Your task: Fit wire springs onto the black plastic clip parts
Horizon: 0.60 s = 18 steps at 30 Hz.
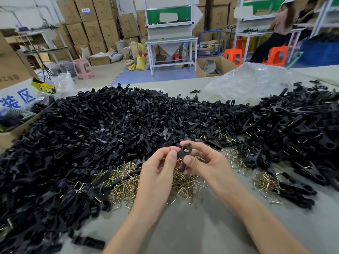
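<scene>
Both hands, left hand (157,173) and right hand (203,162), pinch one black plastic clip part (183,155) at mid-frame; it looks light, rigid and slick, best held by its flat sides.

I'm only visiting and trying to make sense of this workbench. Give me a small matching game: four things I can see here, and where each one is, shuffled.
Things
1. black clip part
2. wire springs
3. clear plastic bag
4. pink stool

Places
a. on the floor at far left, beyond the table
b. pinched between the left hand and the right hand
c. heaped loose on the table, under the hands
d. crumpled on the table's far side, to the right

Pairs: 1-b, 2-c, 3-d, 4-a
</scene>
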### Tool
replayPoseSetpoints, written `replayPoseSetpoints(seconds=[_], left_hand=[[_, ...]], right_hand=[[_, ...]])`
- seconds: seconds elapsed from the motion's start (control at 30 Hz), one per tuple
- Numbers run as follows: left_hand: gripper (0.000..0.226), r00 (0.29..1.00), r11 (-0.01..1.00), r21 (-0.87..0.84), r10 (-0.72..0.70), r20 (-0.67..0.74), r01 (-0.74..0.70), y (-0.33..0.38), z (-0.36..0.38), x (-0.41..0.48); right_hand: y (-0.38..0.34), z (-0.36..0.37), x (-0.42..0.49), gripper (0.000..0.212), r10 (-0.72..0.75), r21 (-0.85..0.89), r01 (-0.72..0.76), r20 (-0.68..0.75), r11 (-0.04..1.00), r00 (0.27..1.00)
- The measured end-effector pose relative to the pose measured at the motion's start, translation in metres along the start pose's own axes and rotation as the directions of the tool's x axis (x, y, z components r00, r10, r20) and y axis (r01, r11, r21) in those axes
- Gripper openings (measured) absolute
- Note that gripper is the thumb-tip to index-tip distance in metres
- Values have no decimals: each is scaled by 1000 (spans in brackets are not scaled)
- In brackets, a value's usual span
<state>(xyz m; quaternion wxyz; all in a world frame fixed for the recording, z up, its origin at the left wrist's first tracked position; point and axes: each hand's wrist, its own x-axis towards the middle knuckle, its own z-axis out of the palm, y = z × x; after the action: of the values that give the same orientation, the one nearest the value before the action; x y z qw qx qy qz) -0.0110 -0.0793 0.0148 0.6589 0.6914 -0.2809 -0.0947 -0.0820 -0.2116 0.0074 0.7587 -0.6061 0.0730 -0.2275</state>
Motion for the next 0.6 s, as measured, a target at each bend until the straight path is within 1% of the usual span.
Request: replayPoseSetpoints(seconds=[0.1, 0.17, 0.2, 0.23, 0.27, 0.33, 0.37, 0.4, 0.47, 0.6], left_hand=[[23, 995, 986, 136, 97, 8, -97, -1, -3, -2], [21, 983, 938, 301, 184, -7, -173, -2, -6, -2], [22, 972, 883, 417, 236, -2, -214, -4, -8, -2], [26, 959, 800, 543, 281, 38, -256, -5, -9, -1], [33, 949, 695, 658, 297, 106, -291, -6, -10, -1], [47, 940, 498, 801, 244, 239, -333, -10, -9, -3], [50, 939, 438, 832, 208, 275, -341, -13, -9, -3], [50, 937, 411, 843, 189, 293, -346, -15, -9, -3], [44, 936, 413, 841, 202, 290, -349, -17, -10, -2], [25, 922, 418, 836, 302, 240, -355, -15, -10, 2]], right_hand=[[1, 0, 1, 27, -6, 28, 6, -22, 1000, 1000], [1, 0, 2, 33, -25, 35, 28, -63, 999, 998], [1, -1, 2, 35, -37, 31, 40, -87, 999, 995], [0, -2, 3, 36, -49, 29, 53, -113, 998, 992], [0, -3, 3, 36, -60, 31, 65, -138, 997, 989], [-2, -6, 3, 36, -75, 43, 85, -183, 995, 980], [-2, -8, 4, 36, -78, 44, 88, -202, 995, 976], [-2, -9, 4, 35, -80, 38, 90, -220, 995, 972], [-1, -11, 4, 33, -85, 21, 93, -251, 995, 964], [-1, -14, 5, 34, -78, 1, 82, -282, 997, 956]])
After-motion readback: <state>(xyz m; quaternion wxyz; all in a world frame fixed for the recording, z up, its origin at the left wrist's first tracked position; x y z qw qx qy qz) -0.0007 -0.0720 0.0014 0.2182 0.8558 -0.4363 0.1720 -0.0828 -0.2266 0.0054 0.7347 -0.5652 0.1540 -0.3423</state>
